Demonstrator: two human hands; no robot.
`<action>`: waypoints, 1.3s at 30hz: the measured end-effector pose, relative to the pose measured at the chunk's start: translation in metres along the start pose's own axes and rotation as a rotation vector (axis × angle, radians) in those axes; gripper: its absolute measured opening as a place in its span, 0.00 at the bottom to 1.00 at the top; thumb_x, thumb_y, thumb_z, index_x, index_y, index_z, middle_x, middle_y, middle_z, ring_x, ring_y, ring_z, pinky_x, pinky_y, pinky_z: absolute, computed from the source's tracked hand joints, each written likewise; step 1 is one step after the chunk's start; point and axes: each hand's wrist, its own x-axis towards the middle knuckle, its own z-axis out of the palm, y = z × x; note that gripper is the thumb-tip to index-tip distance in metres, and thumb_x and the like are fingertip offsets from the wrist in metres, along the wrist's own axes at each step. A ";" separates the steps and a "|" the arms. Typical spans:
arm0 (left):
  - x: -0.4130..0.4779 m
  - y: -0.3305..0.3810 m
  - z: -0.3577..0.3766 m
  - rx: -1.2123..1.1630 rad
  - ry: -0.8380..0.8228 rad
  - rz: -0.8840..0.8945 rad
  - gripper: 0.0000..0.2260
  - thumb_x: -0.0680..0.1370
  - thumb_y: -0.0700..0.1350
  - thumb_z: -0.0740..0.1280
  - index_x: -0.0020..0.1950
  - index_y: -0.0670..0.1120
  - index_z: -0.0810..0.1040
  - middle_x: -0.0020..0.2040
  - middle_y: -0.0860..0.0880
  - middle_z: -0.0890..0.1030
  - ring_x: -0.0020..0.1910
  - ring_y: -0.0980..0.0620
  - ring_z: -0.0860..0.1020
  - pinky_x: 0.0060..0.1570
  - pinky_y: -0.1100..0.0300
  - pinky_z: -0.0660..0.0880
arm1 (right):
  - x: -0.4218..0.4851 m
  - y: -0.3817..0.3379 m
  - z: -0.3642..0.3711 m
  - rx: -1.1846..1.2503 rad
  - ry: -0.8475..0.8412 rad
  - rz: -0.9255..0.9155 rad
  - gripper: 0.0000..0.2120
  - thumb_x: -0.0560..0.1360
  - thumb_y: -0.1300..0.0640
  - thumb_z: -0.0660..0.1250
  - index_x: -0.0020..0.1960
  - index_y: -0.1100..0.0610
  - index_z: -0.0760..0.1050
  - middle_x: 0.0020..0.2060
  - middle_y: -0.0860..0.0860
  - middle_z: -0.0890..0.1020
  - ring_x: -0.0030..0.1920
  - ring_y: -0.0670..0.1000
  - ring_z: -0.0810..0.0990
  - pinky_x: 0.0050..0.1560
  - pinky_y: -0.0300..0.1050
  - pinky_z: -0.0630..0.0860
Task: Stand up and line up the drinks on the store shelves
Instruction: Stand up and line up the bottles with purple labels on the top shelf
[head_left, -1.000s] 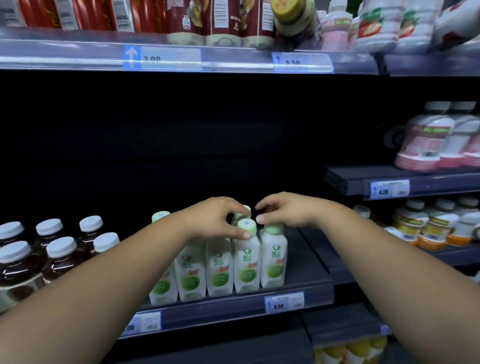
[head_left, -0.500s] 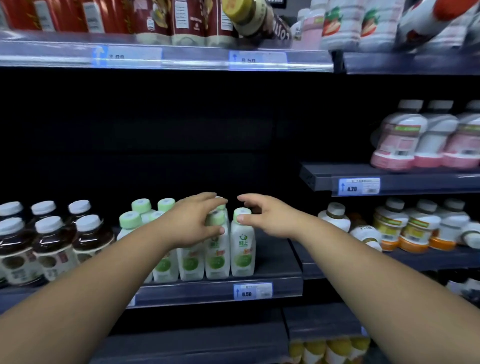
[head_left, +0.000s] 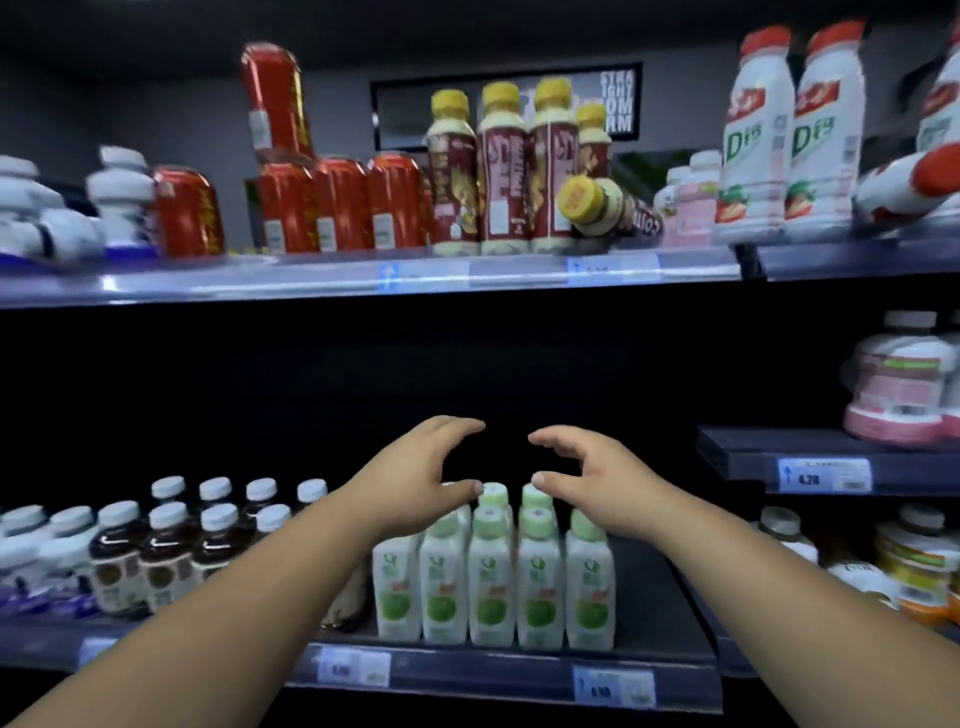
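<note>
Several white bottles with green caps and green labels (head_left: 491, 587) stand upright in a row at the front of the middle shelf (head_left: 467, 670), with more behind them. My left hand (head_left: 415, 483) hovers just above and left of their caps, fingers loosely curved, holding nothing. My right hand (head_left: 592, 483) mirrors it above and right of the caps, also holding nothing. On the upper shelf (head_left: 363, 278) a yellow-capped brown bottle (head_left: 602, 205) lies tipped over beside upright ones (head_left: 501, 171).
Dark bottles with white caps (head_left: 166, 551) stand left of the green ones. Red cans (head_left: 337, 202), one stacked on top, sit on the upper shelf. Red-capped white bottles (head_left: 789, 140) stand at upper right, one tipped. Pink bottles (head_left: 898, 384) and orange-labelled ones (head_left: 914, 566) fill the right shelves.
Both hands have lifted off the green-capped bottles and spread apart. The view has tilted upward, bringing the upper shelf into sight.
</note>
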 end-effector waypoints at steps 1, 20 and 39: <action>-0.003 -0.005 -0.010 -0.002 0.015 -0.003 0.31 0.77 0.57 0.69 0.77 0.57 0.61 0.74 0.58 0.65 0.70 0.58 0.66 0.64 0.65 0.65 | 0.001 -0.011 0.001 -0.008 0.012 -0.012 0.23 0.76 0.47 0.71 0.70 0.41 0.71 0.69 0.41 0.73 0.71 0.42 0.69 0.69 0.45 0.68; -0.111 -0.191 -0.244 -0.066 0.222 -0.029 0.28 0.75 0.51 0.73 0.72 0.59 0.68 0.69 0.57 0.72 0.62 0.60 0.74 0.57 0.64 0.70 | 0.089 -0.284 0.138 -0.021 0.173 -0.236 0.18 0.75 0.50 0.73 0.64 0.44 0.76 0.61 0.43 0.79 0.62 0.42 0.76 0.66 0.45 0.72; -0.173 -0.425 -0.422 0.176 0.469 -0.170 0.26 0.73 0.53 0.73 0.70 0.61 0.69 0.65 0.59 0.75 0.60 0.60 0.75 0.62 0.53 0.74 | 0.258 -0.515 0.285 -0.116 0.147 -0.754 0.19 0.73 0.49 0.73 0.62 0.42 0.76 0.58 0.40 0.79 0.57 0.40 0.78 0.60 0.46 0.76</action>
